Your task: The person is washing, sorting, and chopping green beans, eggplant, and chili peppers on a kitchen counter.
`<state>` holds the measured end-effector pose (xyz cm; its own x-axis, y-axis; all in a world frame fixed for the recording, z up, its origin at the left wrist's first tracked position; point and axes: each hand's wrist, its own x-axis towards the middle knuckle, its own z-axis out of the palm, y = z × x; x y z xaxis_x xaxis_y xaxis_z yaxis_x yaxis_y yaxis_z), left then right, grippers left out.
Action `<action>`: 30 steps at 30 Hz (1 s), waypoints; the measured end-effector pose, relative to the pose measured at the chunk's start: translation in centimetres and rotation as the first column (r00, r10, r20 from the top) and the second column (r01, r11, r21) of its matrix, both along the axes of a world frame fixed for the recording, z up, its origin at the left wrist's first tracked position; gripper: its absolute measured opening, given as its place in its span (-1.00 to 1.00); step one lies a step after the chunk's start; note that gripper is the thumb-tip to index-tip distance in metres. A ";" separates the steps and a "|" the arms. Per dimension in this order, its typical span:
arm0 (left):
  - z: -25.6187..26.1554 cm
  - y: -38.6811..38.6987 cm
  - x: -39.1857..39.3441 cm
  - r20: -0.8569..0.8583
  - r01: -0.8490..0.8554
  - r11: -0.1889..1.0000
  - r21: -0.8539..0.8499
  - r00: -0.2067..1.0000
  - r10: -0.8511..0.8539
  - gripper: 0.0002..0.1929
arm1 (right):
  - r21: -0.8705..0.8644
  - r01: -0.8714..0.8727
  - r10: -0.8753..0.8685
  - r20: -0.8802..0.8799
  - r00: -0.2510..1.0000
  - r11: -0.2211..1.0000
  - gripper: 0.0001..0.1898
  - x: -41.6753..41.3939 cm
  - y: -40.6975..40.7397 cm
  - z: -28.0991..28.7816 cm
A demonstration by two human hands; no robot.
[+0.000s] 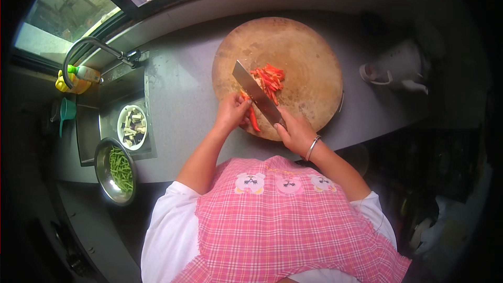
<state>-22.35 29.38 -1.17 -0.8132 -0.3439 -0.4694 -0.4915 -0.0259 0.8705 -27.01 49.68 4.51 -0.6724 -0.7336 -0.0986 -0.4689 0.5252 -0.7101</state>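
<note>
A round wooden chopping board (pixel 310 59) lies on the grey counter. My right hand (pixel 296 131) grips the handle of a cleaver (pixel 257 95), whose broad blade slants up to the left over the board. Beside the blade's left face, my left hand (pixel 232 112) holds a red chili pepper (pixel 254 120) against the board near its lower left edge. The pepper's lower end shows below my fingers; part of it is hidden by them. Sliced red pepper (pixel 271 80) is heaped on the board just right of the blade.
Left of the board is a sink (pixel 87 129) with a curved faucet (pixel 92 40). It holds a white bowl (pixel 119 125) of cut eggplant pieces. A steel bowl (pixel 101 177) of green beans stands at the counter's front edge. A white kettle (pixel 401 65) is on the right.
</note>
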 end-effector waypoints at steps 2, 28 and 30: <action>0.3 -0.1 0.0 0.011 0.016 1.000 -0.024 1.000 -0.016 -0.78 | 0.034 -0.079 0.078 0.029 0.997 0.996 -0.60 0.1 0.4 0.3; 0.0 -0.5 0.4 -0.009 -0.016 0.999 0.051 1.000 0.016 -0.79 | 0.189 -0.129 0.123 0.040 0.992 0.973 -0.62 -0.2 -1.0 0.4; 0.3 -0.3 0.4 -0.005 0.010 1.000 0.025 1.000 -0.010 -0.78 | 0.138 -0.109 0.110 0.000 0.994 0.984 -0.62 -0.3 -0.9 -0.8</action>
<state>-21.91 29.09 -0.85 -0.8189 -0.3238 -0.4738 -0.4877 -0.0426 0.8720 -27.30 48.74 3.67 -0.5895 -0.7829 -0.1990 -0.5341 0.5625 -0.6311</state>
